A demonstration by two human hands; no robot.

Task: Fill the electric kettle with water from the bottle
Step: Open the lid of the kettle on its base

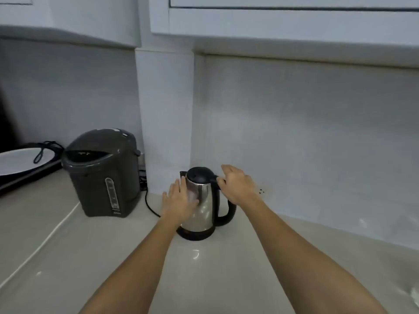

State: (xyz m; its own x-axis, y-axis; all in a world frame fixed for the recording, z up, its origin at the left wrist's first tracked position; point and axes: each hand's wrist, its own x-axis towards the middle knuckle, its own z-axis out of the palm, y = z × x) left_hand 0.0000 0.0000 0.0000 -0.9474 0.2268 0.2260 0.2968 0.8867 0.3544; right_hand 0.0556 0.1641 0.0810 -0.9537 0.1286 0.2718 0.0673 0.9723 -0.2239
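A stainless-steel electric kettle (205, 207) with a black lid, black handle and black base stands upright on the pale countertop (90, 257) near the wall corner. Its lid is down. My left hand (179, 201) lies flat against the kettle's left side, fingers apart and pointing up. My right hand (238, 185) rests on the top of the black handle by the lid hinge, fingers curled over it. No bottle is in view.
A dark grey hot-water dispenser (103, 172) stands left of the kettle, its black cord (149, 205) trailing on the counter. A white plate on a dark tray (20, 163) sits at far left. Wall cabinets hang overhead. A wall socket (261, 191) is behind the kettle.
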